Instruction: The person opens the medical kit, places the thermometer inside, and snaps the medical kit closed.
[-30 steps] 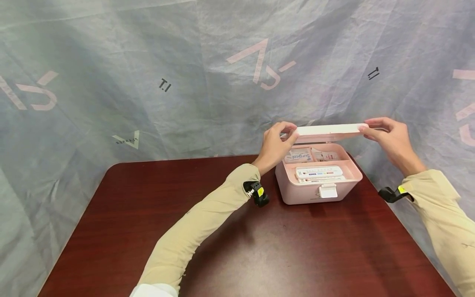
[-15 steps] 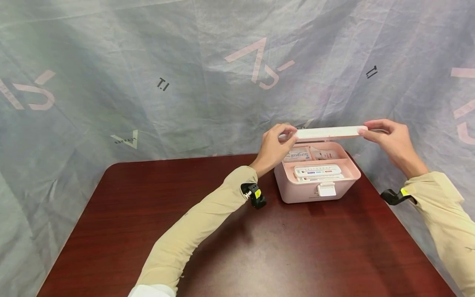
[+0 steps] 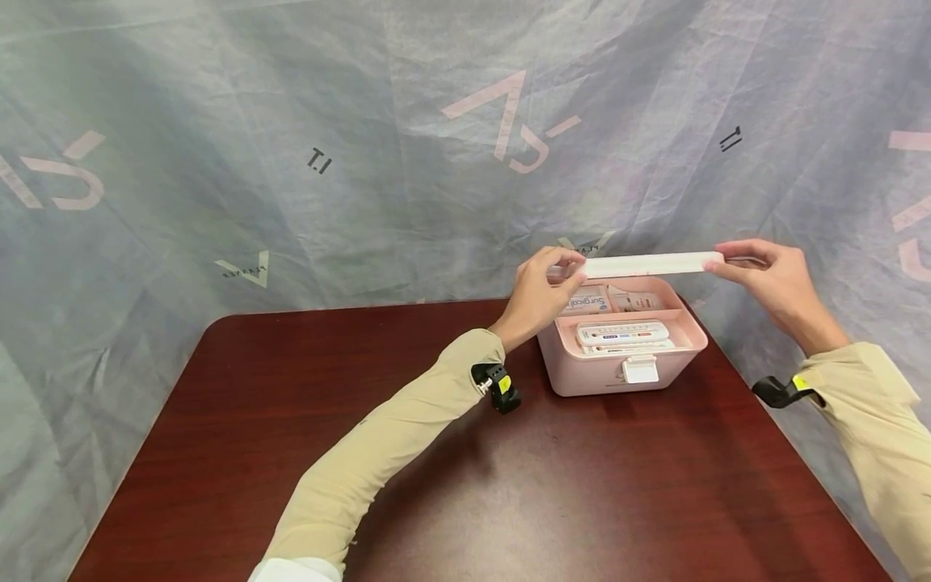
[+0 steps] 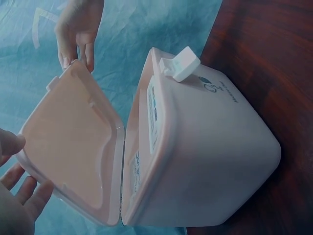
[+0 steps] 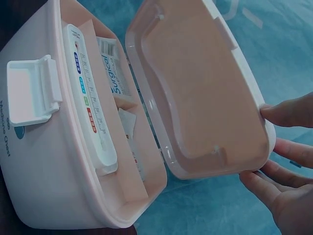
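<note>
A pink medicine box stands at the table's back right, its hinged lid raised. My left hand holds the lid's left corner between thumb and fingers. At the opposite corner, my right hand pinches the lid, with the thumb on its edge and fingers behind in the right wrist view. A white thermometer with coloured marks lies in the front compartment. Behind the divider sit a packet printed "Surgical" and another white packet, partly hidden. A white latch sticks out from the box's front.
The dark red wooden table extends to the left and in front of the box. A grey printed cloth hangs close behind the table and along its sides.
The lid's edge has moved slightly lower in the head view, and its inner face no longer shows there. Both hands moved down with it, keeping their hold. The box stays in place.
</note>
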A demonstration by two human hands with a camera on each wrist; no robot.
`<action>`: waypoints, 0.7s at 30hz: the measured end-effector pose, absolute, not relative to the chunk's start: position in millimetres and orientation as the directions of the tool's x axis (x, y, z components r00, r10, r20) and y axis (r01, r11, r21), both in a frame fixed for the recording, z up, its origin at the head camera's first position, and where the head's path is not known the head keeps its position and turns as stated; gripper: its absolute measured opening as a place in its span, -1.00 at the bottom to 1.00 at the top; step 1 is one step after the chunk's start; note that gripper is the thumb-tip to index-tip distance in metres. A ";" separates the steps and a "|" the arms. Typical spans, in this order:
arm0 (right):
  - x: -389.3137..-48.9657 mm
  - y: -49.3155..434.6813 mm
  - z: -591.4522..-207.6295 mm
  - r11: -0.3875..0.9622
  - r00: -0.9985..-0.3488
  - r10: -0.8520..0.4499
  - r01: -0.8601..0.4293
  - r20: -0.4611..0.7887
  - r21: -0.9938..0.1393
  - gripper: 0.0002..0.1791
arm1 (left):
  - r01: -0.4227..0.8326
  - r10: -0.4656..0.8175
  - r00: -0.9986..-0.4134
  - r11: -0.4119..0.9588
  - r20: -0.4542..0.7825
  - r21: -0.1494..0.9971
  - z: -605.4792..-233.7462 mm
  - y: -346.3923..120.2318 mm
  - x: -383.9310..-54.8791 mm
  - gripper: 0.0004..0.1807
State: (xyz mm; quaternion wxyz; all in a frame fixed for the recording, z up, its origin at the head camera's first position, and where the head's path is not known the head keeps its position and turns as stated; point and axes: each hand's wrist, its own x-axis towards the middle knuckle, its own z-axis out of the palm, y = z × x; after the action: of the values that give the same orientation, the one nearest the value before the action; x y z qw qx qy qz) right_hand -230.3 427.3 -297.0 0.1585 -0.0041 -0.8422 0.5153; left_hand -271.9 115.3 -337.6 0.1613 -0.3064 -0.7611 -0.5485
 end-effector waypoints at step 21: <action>-223.1 430.5 -301.6 0.507 -0.958 0.170 -0.114 0.229 -0.855 -0.56 | 0.645 0.285 -0.757 0.181 0.588 0.742 -341.8 117.3 -261.9 -0.79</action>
State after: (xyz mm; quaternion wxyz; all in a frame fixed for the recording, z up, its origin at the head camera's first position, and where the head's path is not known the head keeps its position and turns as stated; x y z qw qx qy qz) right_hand -223.1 430.5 -301.6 0.1432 -0.0164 -0.8561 0.4964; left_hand -261.9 117.3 -341.8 0.1607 -0.3096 -0.7516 -0.5599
